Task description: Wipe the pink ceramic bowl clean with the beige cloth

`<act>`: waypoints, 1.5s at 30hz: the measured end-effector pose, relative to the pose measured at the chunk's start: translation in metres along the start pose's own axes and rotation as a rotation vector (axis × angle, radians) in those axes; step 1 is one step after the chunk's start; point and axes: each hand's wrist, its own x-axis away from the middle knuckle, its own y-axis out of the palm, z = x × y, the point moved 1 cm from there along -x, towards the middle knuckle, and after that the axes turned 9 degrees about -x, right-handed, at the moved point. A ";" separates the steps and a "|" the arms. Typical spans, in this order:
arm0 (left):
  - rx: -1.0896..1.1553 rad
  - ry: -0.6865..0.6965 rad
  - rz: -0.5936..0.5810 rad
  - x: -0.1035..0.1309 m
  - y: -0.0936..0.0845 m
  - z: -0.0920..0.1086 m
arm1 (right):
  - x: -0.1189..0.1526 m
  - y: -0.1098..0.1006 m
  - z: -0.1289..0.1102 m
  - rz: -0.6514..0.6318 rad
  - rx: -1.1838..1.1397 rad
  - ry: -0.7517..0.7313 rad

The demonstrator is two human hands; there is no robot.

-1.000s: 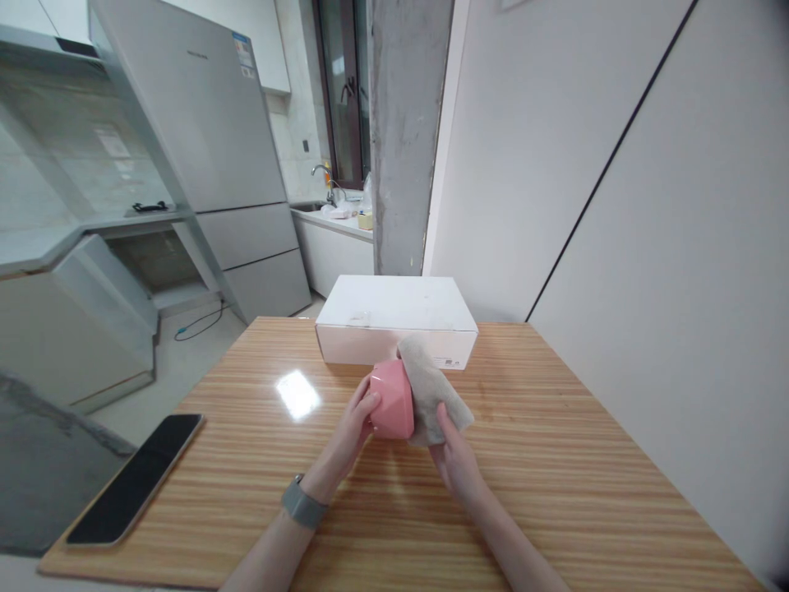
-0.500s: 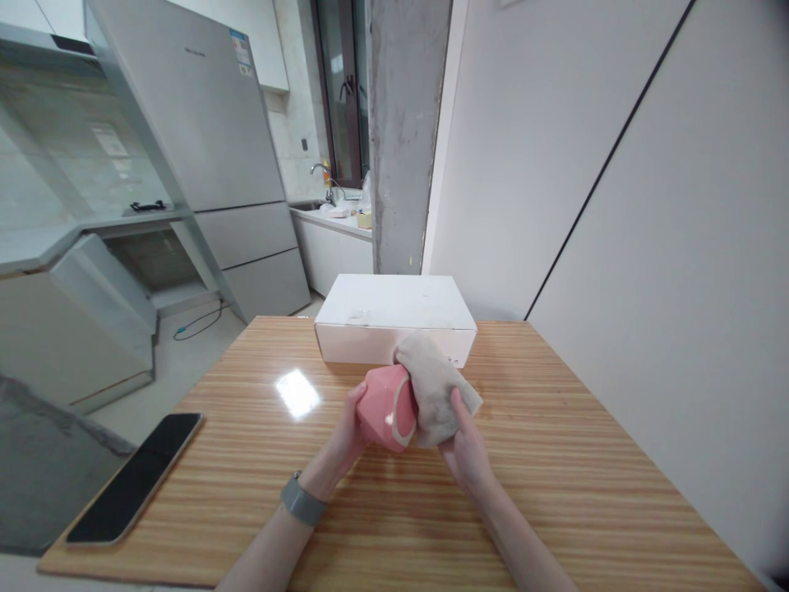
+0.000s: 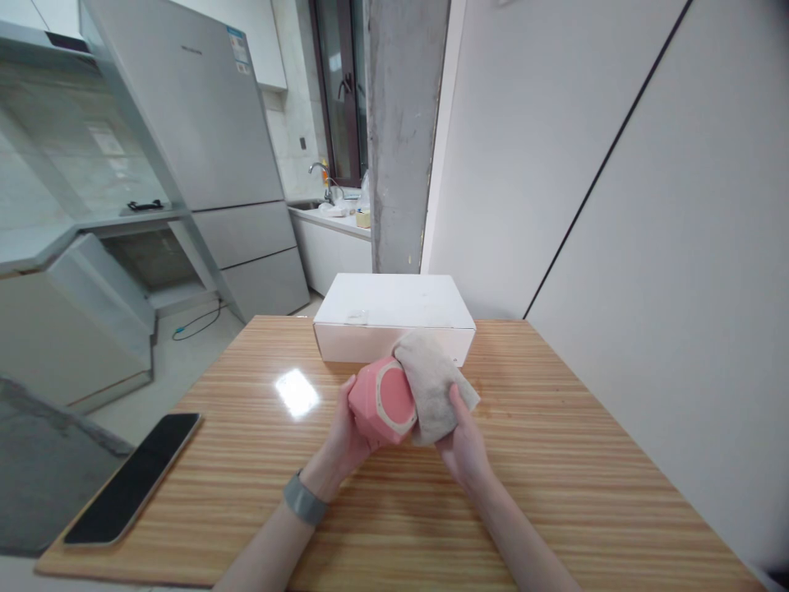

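Observation:
My left hand is closed around a pink faceted ceramic pot, tilted so that its base, with a pale unglazed ring, faces up and to the right. The pot's opening is hidden from me. In my right hand is a folded light grey cloth, pinched with the thumb on top. The cloth's left edge touches or overlaps the right side of the pot. Both are held above the wooden table, in front of a white box.
The white box stands at the table's far edge. A black slab like a phone or tablet lies at the table's left edge. A white wall borders the right side. Beyond are a fridge and a sink counter.
My left hand has turned the pot, so more of its base now shows, and it sits slightly further left. The cloth has barely moved.

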 end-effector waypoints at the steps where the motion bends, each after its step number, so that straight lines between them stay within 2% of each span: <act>1: -0.005 -0.005 -0.021 -0.001 -0.002 0.000 | 0.000 0.000 0.000 0.001 -0.005 0.002; 6: -0.016 0.004 -0.069 -0.001 -0.005 0.000 | 0.001 0.001 0.000 0.005 -0.015 -0.006; 14: -0.080 0.009 -0.010 0.001 0.000 0.001 | 0.001 0.002 -0.001 -0.001 -0.021 -0.060; 21: -0.206 -0.092 0.024 -0.003 -0.007 -0.007 | 0.001 0.001 -0.002 0.008 0.031 -0.100; 34: -0.211 -0.050 -0.210 0.001 -0.008 -0.006 | 0.000 -0.001 -0.001 -0.002 0.044 -0.085; 45: -0.213 -0.040 -0.201 0.000 -0.010 -0.002 | 0.000 -0.003 0.003 -0.007 0.045 -0.084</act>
